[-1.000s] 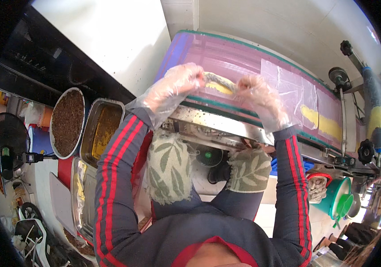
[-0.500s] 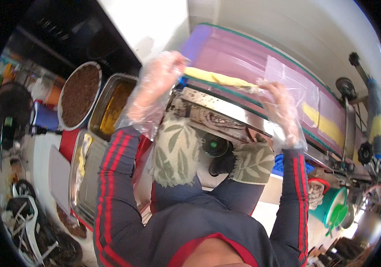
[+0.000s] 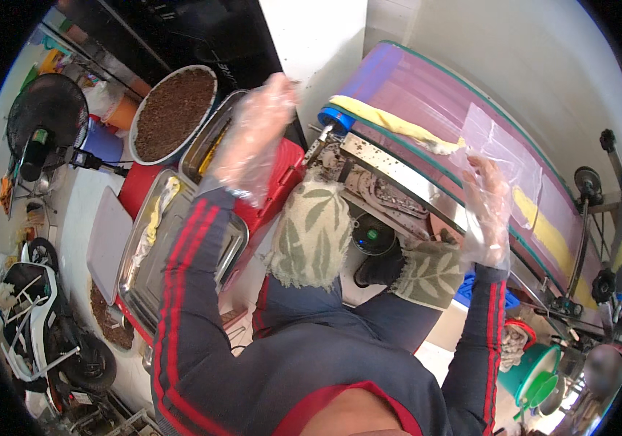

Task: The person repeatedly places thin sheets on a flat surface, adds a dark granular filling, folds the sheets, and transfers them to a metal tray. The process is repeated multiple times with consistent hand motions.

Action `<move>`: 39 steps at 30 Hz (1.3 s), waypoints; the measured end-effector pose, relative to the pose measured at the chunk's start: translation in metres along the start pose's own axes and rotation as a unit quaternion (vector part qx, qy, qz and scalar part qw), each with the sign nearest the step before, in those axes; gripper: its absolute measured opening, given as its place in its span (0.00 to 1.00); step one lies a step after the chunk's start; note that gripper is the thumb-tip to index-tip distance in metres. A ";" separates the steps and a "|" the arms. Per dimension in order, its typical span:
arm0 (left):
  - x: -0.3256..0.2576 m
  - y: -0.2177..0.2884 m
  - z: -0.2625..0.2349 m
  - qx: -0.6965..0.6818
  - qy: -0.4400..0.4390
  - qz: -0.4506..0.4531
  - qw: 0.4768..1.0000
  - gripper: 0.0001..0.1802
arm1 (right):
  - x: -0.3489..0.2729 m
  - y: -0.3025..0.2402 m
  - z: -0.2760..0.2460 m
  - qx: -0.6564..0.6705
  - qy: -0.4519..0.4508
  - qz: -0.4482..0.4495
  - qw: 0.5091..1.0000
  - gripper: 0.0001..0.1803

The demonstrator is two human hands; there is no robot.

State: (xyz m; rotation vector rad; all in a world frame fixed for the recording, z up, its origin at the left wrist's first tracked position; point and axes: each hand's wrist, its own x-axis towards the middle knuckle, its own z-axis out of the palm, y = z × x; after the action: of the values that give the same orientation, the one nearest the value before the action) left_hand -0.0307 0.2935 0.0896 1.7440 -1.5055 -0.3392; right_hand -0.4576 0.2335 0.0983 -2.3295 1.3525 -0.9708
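L hand, in a loose clear plastic glove, is up in the air left of the belt, well apart from it; fingers look bunched but blurred, so can't tell how far open they are or if anything's btwn them. R hand, gloved same way, is at the front edge of the long pink belt w/ green borders, fingers bent and a bit spread, just beside the R end of the long soft yellow strip; can't tell if it's pinching the strip, the film or nothing. Strip lies along the belt's front edge, slightly bowed, its L end near the round blue roller end. Clear thin plastic sheets lie on the belt by R hand, w/ a flat yellow band further right. Below the edge runs a shiny metal bar, dark specks nr its L end. Pale cloths w/ green leaf pattern cover both knees. On the person's L: big oval tub of brown crumbly stuff, a deep steel tray w/ yellow liquid partly behind the L forearm, & a wide lidded steel tray w/ a crumpled yellow-white strip on top. Red plastic box is just below L hand; black round fan far left. Teal bucket, lower R, nr the R sleeve.
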 end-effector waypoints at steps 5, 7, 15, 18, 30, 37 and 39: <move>0.019 0.074 0.147 0.118 -0.112 0.217 0.963 0.14 | 0.029 0.001 0.048 -0.097 -0.023 -0.034 0.994 0.28; 0.028 0.073 0.176 0.043 -0.066 0.391 0.917 0.12 | 0.039 0.016 0.072 -0.085 -0.034 -0.108 0.990 0.29; 0.069 0.044 0.075 0.270 -0.231 0.188 0.916 0.12 | 0.065 0.001 0.101 -0.128 -0.124 -0.035 0.983 0.12; 0.026 0.053 0.031 0.017 -0.182 0.147 0.972 0.16 | 0.071 -0.052 0.085 -0.014 -0.139 -0.030 0.990 0.11; -0.255 -0.011 -0.236 -0.042 0.022 -0.291 0.956 0.37 | 0.029 -0.335 0.230 -0.084 -0.134 -0.538 0.828 0.20; -0.111 -0.099 -0.213 0.275 0.119 -0.086 0.950 0.29 | 0.014 -0.298 0.208 0.031 -0.140 -0.483 0.864 0.29; -0.048 -0.168 -0.198 0.355 0.044 -0.064 0.931 0.32 | 0.018 -0.266 0.182 0.043 -0.129 -0.448 0.884 0.30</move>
State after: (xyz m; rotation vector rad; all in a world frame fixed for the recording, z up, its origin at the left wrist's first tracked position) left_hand 0.2060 0.4108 0.0865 2.3822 -1.5564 0.2639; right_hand -0.1539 0.3416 0.1148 -2.8898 0.0602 -0.8291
